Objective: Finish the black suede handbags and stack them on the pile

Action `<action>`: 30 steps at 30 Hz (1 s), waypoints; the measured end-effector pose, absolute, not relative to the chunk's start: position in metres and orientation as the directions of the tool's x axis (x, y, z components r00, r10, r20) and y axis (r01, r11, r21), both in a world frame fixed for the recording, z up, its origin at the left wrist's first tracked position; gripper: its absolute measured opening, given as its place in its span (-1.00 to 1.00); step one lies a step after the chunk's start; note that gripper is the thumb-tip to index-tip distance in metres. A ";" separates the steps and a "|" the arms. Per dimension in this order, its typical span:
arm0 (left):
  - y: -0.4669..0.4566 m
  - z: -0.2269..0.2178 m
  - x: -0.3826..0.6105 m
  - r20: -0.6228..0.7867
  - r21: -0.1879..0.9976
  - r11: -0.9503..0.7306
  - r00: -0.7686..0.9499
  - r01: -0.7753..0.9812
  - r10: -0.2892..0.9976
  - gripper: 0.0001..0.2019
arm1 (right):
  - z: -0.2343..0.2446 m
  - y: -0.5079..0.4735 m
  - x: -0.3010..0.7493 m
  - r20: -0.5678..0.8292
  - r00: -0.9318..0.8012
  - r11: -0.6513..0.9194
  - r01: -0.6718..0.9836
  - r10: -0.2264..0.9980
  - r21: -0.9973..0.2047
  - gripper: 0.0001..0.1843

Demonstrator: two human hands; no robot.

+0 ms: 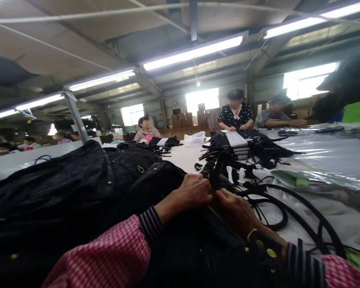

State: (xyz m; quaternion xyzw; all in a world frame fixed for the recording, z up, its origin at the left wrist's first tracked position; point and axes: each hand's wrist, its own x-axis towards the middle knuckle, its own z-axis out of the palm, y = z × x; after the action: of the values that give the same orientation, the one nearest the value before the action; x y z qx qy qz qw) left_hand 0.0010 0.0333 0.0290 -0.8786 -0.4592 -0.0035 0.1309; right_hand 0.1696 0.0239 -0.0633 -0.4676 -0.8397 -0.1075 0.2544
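My left hand (194,191) and my right hand (235,210) meet over a black bag (198,248) that lies in front of me. Both are curled shut, knuckles up, gripping black material at the bag's top edge; what exactly the fingers pinch is hidden. Black straps (276,208) loop across the white table (186,158) just right of my right hand. Brass studs (270,252) show on a black piece over my right wrist. Both my sleeves are red-checked with striped cuffs.
A big heap of black bags (63,192) fills the left. More straps and stacked black-and-white pieces (237,144) lie farther back. Clear plastic sheeting (324,160) covers the right side. Several other people sit across the table, and cardboard boxes (186,120) stand behind.
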 end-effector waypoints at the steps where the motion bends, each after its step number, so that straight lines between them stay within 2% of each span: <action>1: 0.037 0.028 0.000 0.116 -0.192 -0.534 0.560 0.823 0.821 -0.76 | -0.065 0.023 0.172 0.547 -0.435 0.562 0.824 0.716 -0.080 -0.83; 6: 0.045 0.010 -0.006 0.130 0.046 -0.608 0.598 0.793 0.790 -0.74 | -0.067 0.022 0.176 0.561 -0.410 0.586 0.792 0.719 -0.173 -0.79; 12: 0.047 0.005 -0.004 0.143 0.092 -0.634 0.620 0.768 0.772 -0.78 | -0.058 0.020 0.174 0.513 -0.405 0.565 0.800 0.757 -0.203 -0.81; 16: 0.045 0.002 0.002 0.150 0.153 -0.627 0.609 0.764 0.779 -0.81 | -0.058 0.017 0.175 0.526 -0.356 0.567 0.760 0.773 -0.319 -0.84; 20: 0.038 -0.011 0.006 0.272 0.166 -0.597 0.545 0.785 0.793 -0.86 | -0.051 0.016 0.182 0.563 -0.316 0.593 0.688 0.764 -0.419 -0.84; 22: 0.034 -0.019 0.008 0.343 0.152 -0.592 0.520 0.791 0.783 -0.89 | -0.041 0.024 0.195 0.599 -0.204 0.523 0.738 0.775 -0.426 -0.86; 25: 0.032 -0.027 0.010 0.409 0.111 -0.599 0.513 0.793 0.755 -0.91 | -0.023 0.056 0.224 0.577 0.018 0.225 0.911 0.817 -0.347 -0.78; 27: 0.033 -0.029 0.010 0.412 0.110 -0.611 0.524 0.784 0.746 -0.92 | -0.020 0.085 0.244 0.439 0.074 0.024 0.977 0.896 -0.214 -0.74; 30: 0.034 -0.031 0.009 0.383 0.153 -0.623 0.535 0.767 0.753 -0.94 | -0.035 0.125 0.266 0.255 0.073 -0.046 0.993 0.964 -0.111 -0.82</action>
State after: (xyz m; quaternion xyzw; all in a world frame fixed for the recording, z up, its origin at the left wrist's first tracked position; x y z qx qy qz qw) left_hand 0.0094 0.0344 -0.0311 -0.8759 -0.4340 -0.2102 0.0168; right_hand 0.2659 0.1251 -0.0354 -0.7212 -0.6784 -0.0552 0.1289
